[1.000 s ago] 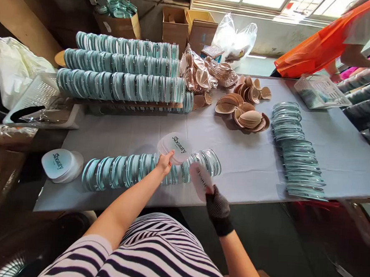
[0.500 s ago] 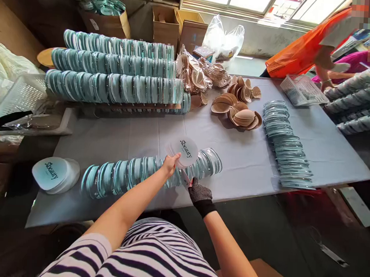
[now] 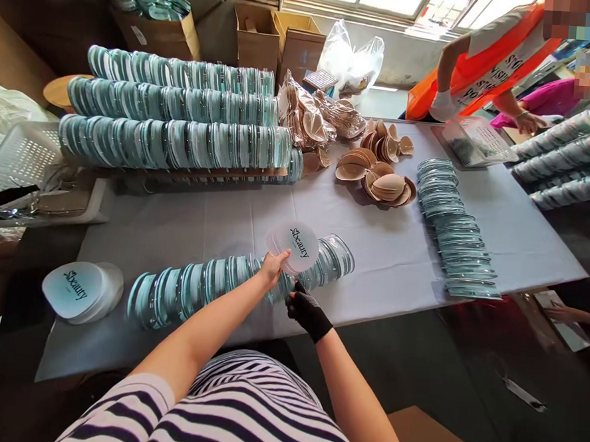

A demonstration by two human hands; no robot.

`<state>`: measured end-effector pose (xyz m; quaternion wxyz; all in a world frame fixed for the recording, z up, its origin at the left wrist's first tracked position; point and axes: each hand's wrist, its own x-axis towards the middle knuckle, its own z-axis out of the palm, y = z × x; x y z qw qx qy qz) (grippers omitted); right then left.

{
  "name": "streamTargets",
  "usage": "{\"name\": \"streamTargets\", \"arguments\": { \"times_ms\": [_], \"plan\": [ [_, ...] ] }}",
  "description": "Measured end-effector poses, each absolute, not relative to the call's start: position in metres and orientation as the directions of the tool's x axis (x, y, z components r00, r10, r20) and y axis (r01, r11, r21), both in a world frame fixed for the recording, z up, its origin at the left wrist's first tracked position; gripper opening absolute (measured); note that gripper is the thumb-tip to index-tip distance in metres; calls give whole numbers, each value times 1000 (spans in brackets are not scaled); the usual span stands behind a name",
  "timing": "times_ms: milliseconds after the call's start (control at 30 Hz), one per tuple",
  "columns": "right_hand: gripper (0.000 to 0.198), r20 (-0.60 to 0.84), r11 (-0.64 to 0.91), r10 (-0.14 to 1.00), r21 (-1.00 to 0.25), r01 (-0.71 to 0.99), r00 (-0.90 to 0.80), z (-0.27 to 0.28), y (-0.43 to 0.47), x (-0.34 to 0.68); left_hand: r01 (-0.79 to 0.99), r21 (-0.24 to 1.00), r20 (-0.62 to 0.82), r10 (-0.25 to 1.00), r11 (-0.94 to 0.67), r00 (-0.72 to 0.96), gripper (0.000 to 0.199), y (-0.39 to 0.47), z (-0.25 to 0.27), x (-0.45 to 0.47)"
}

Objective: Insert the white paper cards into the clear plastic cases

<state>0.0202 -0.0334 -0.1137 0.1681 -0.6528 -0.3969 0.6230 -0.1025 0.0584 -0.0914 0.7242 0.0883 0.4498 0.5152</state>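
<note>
My bare left hand (image 3: 273,266) grips a fanned stack of round white cards (image 3: 293,246) printed with "beauty", thumb on top. The stack is above a long row of clear round pouches with pale blue insides (image 3: 196,283) lying on the table. Close below the cards, my right hand (image 3: 310,312), in a black fingerless glove, is at the row's near side with its fingers curled. Whatever its fingertips may hold is hidden. A second pile of the same printed cards (image 3: 73,291) lies at the table's left end.
Stacked rows of similar clear pouches (image 3: 174,143) stand at the back left. Brown oval pads (image 3: 378,176) are heaped mid-table. Another pouch row (image 3: 457,231) lies to the right. A co-worker in an orange vest (image 3: 499,67) is by a white basket (image 3: 480,142).
My right hand has turned and shifted slightly left; the card seen at its fingers before no longer shows. My left hand keeps the stack. The co-worker in orange has moved and now reaches toward the basket.
</note>
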Motion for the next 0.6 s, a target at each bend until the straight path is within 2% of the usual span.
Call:
{"name": "streamTargets", "arguments": {
  "times_ms": [100, 233, 333, 400, 467, 533, 600],
  "plan": [
    [28, -741, -709, 657, -670, 221, -137, -113, -25, 16, -649, 605, -556, 828, 461, 71, 29, 54, -92, -101],
    [32, -865, -744, 478, -490, 454, -151, -109, -6, 15, -661, 619, -528, 848, 424, 49, 37, 50, -94, -99],
    [30, -857, -702, 464, -510, 497, -225, -98, 1, 24, -654, 643, -504, 863, 399, 31, 40, 48, -98, -97],
    [29, -815, -616, 547, -545, 569, -188, -88, 2, 33, -640, 667, -484, 875, 381, 17, 43, 48, -101, -95],
    [29, -722, -478, 689, -514, 713, -59, -76, 2, 45, -624, 685, -474, 880, 375, 8, 46, 49, -102, -93],
    [30, -510, -383, 855, -501, 776, 93, -66, 6, 57, -618, 698, -454, 891, 362, 9, 49, 50, -102, -92],
    [41, -274, -356, 932, -572, 739, 236, -57, 11, 66, -614, 708, -429, 903, 350, 20, 49, 48, -99, -94]
  ]
}}
